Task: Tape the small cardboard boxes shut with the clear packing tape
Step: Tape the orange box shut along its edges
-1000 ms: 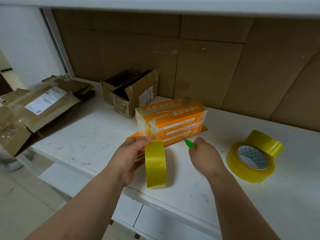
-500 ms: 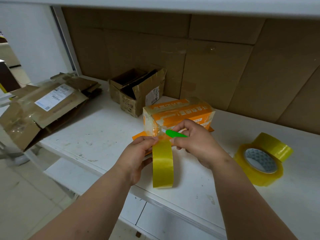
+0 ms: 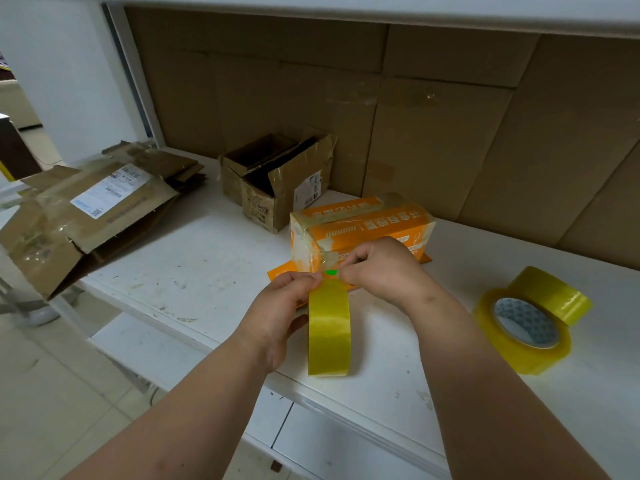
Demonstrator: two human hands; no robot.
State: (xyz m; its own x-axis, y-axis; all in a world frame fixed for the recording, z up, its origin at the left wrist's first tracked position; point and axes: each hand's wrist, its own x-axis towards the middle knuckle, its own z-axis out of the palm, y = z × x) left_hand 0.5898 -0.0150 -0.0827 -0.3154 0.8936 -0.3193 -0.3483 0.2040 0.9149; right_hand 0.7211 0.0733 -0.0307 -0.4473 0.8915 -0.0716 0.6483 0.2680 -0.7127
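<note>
A small orange cardboard box [image 3: 374, 226], wrapped in clear tape, stands at the middle of the white table [image 3: 194, 268]. In front of it a yellowish roll of clear packing tape [image 3: 329, 327] stands on edge. My left hand [image 3: 280, 313] grips the roll at its top and left side. A strip of tape runs from the roll up to the box's near corner. My right hand [image 3: 381, 268] holds a small green cutter [image 3: 331, 272] against that strip, right above the roll.
Two more tape rolls [image 3: 526, 327] lie at the right. Open brown cardboard boxes [image 3: 277, 181] stand at the back, flattened cardboard [image 3: 90, 209] lies at the left. Cardboard sheets line the back wall. The table's front edge is just below the roll.
My right hand has come in from the right of the roll to the tape strip at the box's corner, bringing the green cutter to it. The left hand stays on the roll.
</note>
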